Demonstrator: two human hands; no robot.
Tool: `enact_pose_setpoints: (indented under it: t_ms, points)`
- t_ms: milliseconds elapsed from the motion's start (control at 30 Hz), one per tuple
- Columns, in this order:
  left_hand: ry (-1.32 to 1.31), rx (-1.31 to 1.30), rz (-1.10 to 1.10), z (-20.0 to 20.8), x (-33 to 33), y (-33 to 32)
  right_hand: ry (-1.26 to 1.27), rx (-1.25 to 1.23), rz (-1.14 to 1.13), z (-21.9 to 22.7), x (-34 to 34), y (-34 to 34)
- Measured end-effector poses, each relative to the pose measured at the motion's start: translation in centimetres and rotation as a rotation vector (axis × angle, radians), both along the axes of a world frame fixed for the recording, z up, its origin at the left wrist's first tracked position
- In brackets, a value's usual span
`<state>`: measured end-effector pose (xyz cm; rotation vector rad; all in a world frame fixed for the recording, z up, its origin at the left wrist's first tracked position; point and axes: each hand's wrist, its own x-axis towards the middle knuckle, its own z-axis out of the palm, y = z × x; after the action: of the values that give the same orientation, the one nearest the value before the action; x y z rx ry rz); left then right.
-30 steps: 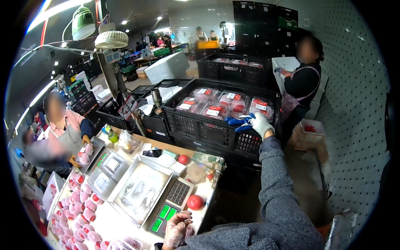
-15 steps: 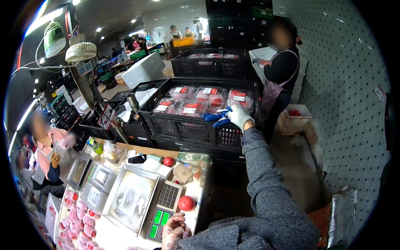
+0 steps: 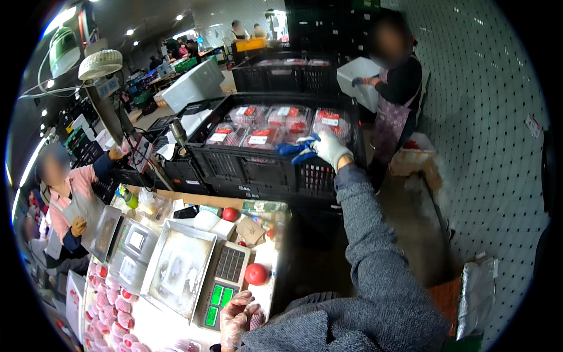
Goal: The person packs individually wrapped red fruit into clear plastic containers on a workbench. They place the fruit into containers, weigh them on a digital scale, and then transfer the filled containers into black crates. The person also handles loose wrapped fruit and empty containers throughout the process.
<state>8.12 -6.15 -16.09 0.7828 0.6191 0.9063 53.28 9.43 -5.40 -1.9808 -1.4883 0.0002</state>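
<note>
Blue glove (image 3: 295,152) lies at the near rim of the black crate (image 3: 258,170), left of and touching the nearer, partly curled right hand (image 3: 332,149), grip unclear; its long axis follows that rim, fingers leftward. Well short of the crate, the half-curled left hand (image 3: 235,320) is beside netted fruit (image 3: 256,320), any hold unclear.

The sleeve (image 3: 370,229) is speckled grey, right glove (image 3: 333,149) white-backed, left glove (image 3: 232,321) clear.

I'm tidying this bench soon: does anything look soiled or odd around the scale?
Yes: the tray left of the scale has brownish stains across its bottom. Right of the scale, a large red fruit sits bare, unlike the pink-netted fruit further left.
</note>
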Motion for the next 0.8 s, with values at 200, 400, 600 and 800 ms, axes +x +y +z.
enact_pose_setpoints:
  t_ms: [200, 400, 600, 800]
  points:
    - [0.026, 0.016, -0.02, -0.6, -1.3, 0.3, 0.149, 0.159, 0.182, -2.7, 2.7, 1.3]
    - [0.15, 0.104, -0.049, -1.0, -1.7, 0.3, 0.133, 0.012, -0.014, -0.8, 0.7, 0.6]
    - [0.055, 0.016, -0.004, -0.7, -1.3, 0.4, 0.179, 0.114, -0.02, -2.5, 1.8, 1.1]
    - [-0.105, 0.067, -0.012, -1.5, -0.5, 0.1, 0.0, 0.088, -0.064, -3.5, 2.3, 1.9]
